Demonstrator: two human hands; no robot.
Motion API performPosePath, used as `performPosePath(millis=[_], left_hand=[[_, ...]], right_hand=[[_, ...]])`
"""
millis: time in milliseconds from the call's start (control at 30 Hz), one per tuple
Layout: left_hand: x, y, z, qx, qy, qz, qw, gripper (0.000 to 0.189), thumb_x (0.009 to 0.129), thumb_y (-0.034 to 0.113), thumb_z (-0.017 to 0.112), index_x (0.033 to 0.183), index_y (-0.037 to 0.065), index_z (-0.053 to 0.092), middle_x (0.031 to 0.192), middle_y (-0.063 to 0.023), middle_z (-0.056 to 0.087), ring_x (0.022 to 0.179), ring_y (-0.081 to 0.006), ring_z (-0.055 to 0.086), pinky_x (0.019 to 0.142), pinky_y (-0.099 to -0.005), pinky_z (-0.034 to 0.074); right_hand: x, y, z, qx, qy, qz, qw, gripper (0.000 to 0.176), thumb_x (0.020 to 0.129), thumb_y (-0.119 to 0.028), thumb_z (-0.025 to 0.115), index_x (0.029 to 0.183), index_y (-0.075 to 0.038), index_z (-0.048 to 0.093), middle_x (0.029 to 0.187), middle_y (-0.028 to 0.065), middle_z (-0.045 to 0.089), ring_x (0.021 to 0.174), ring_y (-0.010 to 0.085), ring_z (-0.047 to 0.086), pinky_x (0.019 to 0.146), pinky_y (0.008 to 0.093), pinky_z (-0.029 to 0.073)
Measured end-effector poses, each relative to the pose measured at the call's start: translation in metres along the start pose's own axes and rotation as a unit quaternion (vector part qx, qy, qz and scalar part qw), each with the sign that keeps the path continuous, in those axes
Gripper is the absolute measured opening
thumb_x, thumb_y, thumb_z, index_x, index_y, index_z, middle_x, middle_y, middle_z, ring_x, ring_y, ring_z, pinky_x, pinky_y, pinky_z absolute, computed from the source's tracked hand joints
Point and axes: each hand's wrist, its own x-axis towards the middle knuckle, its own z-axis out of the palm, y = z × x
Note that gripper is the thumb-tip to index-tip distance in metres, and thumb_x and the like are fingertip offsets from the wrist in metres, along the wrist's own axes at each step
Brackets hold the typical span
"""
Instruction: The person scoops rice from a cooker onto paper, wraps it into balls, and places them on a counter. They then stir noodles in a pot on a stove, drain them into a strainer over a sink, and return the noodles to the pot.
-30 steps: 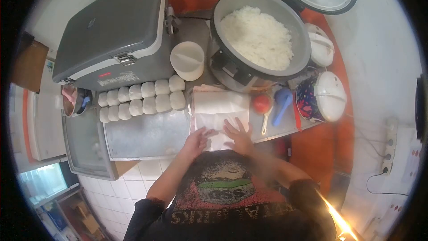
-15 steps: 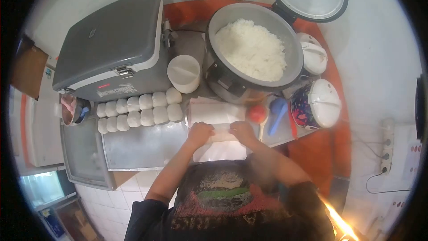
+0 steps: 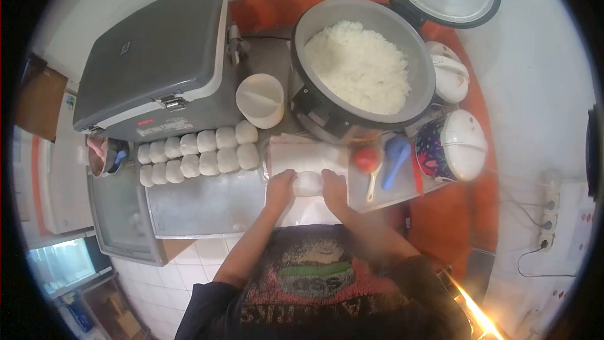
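A white paper-wrapped packet [image 3: 307, 184] lies on the paper sheets in front of me; its contents are hidden. My left hand [image 3: 280, 189] is closed at the packet's left end. At the opposite end, my right hand [image 3: 335, 188] grips with curled fingers. Beneath and beyond the packet is a stack of white wrapping paper [image 3: 296, 153]. Two rows of similar white packets [image 3: 190, 164] sit to the left, at the back of a metal tray [image 3: 204, 205]. Behind the paper stands a large open rice cooker [image 3: 318, 123] filled with cooked white rice [image 3: 358, 66].
A grey cooler box [image 3: 157, 57] and a white plastic container [image 3: 260, 101] stand at the back left. On the right are a red ladle-like utensil [image 3: 366, 159], a blue rice paddle [image 3: 395, 161] and a patterned lidded container [image 3: 450, 146]. A bright flame-like glow [image 3: 479, 315] shows at lower right.
The paper between my hands has gone from a wide flat roll to a shorter, rounder packet. Both hands have turned to its two ends. The view has shifted slightly.
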Motion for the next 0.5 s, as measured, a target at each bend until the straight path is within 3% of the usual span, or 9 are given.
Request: performPosePath(millis=[33, 133, 267, 333, 500], left_hand=[[-0.001, -0.001, 0.002, 0.000, 0.013, 0.023, 1.000, 0.008, 0.086, 0.010, 0.064, 0.090, 0.004, 0.065, 0.089, -0.0192, 0.065, 0.083, -0.0379, 0.063, 0.072, -0.0466, 0.049], [0.001, 0.001, -0.006, 0.097, -0.002, 0.109, 0.989, 0.008, 0.081, 0.007, 0.062, 0.088, 0.006, 0.063, 0.089, -0.0146, 0.062, 0.084, -0.0350, 0.061, 0.071, -0.0463, 0.048], [-0.008, -0.003, -0.012, 0.242, -0.064, 0.156, 0.955, 0.011, 0.075, 0.008, 0.060, 0.085, 0.006, 0.061, 0.090, -0.0083, 0.059, 0.090, -0.0311, 0.057, 0.077, -0.0457, 0.046], [-0.016, 0.019, -0.032, 0.259, -0.109, 0.138, 0.950, 0.019, 0.078, 0.009, 0.060, 0.096, 0.007, 0.066, 0.097, -0.0082, 0.059, 0.096, -0.0296, 0.054, 0.082, -0.0468, 0.044], [-0.032, 0.002, -0.032, 0.283, -0.112, 0.200, 0.931, 0.031, 0.079, 0.016, 0.063, 0.109, 0.010, 0.069, 0.107, -0.0054, 0.060, 0.102, -0.0285, 0.050, 0.087, -0.0457, 0.041]], right_hand=[[0.000, 0.000, 0.003, 0.009, 0.021, -0.004, 1.000, 0.013, 0.084, -0.009, 0.054, 0.091, -0.003, 0.063, 0.082, 0.0185, 0.064, 0.078, 0.0409, 0.059, 0.079, 0.0500, 0.045], [-0.003, 0.009, 0.009, 0.091, -0.001, 0.009, 0.996, 0.007, 0.083, -0.010, 0.058, 0.090, -0.009, 0.061, 0.090, 0.0103, 0.061, 0.095, 0.0284, 0.060, 0.082, 0.0453, 0.044], [-0.016, 0.012, -0.008, -0.051, 0.031, -0.135, 0.989, 0.022, 0.080, -0.009, 0.061, 0.101, -0.009, 0.065, 0.102, 0.0065, 0.065, 0.103, 0.0255, 0.059, 0.097, 0.0492, 0.039], [-0.029, 0.009, -0.021, -0.088, 0.024, -0.166, 0.982, 0.030, 0.077, -0.008, 0.063, 0.107, -0.010, 0.067, 0.110, 0.0047, 0.066, 0.106, 0.0232, 0.059, 0.104, 0.0510, 0.035], [-0.038, 0.013, -0.028, -0.092, -0.040, -0.116, 0.988, 0.041, 0.077, -0.002, 0.059, 0.115, -0.015, 0.067, 0.098, -0.0027, 0.071, 0.100, 0.0203, 0.064, 0.091, 0.0496, 0.038]])
